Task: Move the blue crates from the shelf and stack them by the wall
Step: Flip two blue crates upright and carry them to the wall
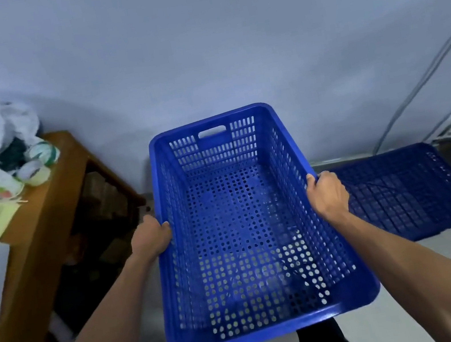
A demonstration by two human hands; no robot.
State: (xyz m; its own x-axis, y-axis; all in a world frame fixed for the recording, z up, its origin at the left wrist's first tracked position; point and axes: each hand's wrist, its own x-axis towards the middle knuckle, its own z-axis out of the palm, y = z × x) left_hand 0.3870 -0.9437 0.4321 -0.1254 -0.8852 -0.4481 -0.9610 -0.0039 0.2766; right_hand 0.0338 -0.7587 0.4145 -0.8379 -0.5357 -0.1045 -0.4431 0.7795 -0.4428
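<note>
A blue perforated crate (246, 227) hangs in front of me, open side up, with nothing in it. My left hand (151, 235) grips its left rim and my right hand (328, 195) grips its right rim. A second blue crate (409, 192) lies upside down on the floor to the right, close to the pale wall (198, 55), partly behind my right forearm. The held crate is above the floor, apart from the second one.
A wooden shelf unit (46, 220) stands at the left, its top crowded with plastic bags, tape rolls and paper. Cables and a white frame (449, 113) run down the wall at the right. Grey tiled floor (393, 307) shows below the crate.
</note>
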